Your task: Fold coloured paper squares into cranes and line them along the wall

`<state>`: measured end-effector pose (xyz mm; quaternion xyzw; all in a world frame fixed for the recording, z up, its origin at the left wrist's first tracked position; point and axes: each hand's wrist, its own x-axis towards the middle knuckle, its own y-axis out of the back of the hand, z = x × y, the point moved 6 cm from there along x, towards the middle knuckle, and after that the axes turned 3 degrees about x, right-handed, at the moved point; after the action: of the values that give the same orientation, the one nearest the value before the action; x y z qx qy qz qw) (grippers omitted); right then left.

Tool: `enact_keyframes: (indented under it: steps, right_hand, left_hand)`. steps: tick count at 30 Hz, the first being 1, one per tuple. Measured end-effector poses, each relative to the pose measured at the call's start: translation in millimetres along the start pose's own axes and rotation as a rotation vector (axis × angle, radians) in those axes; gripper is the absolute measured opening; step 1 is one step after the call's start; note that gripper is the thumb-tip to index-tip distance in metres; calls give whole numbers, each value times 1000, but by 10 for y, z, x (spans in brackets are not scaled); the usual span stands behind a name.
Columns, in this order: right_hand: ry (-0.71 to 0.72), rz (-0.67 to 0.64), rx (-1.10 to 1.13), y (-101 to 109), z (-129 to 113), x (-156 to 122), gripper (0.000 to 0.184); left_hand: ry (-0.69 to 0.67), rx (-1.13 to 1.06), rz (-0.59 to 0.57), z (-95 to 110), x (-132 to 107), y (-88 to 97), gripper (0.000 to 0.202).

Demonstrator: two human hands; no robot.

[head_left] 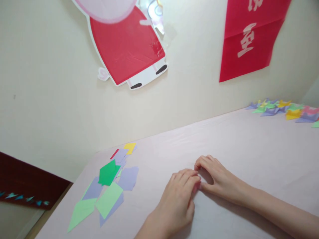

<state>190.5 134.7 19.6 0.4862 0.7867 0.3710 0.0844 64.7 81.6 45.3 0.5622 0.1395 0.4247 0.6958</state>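
My left hand [177, 198] rests low over the pale table, palm down with its fingers curled and pressed together. Beside it, my right hand [219, 179] is bent into an arch, thumb and fingers closing toward the left fingertips. The two hands meet at their tips. Whatever lies between them, if anything, is hidden behind the fingers. To the left of my hands is a loose spread of coloured paper, including a dark green piece [108, 173], a light green piece [109, 199] and a lilac piece [128, 178].
Several small folded paper shapes [294, 114] stand in rows at the table's far right. The wall behind carries a red-bodied cartoon cutout [127, 46] and a red paper banner [249, 43] with white characters. The table's left edge drops off near a dark brown panel [30, 181].
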Motion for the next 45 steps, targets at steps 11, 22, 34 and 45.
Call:
enact_keyframes:
  steps: [11,22,34,45]
  right_hand:
    - [32,-33,-69,32,-82,29,11]
    - [-88,-23,-42,-42,39,-17,10]
    - [37,-154,-35,-122,-119,27,16]
    - [-15,-132,-34,-159,-75,98,9]
  left_hand:
    - [207,236,-92,-217,-22,-110,12]
    - [71,-66,55,-284,-8,-110,20]
    - [185,-1,75,-329,-75,-73,16]
    - [333,-197,141,-431,-59,-91,20]
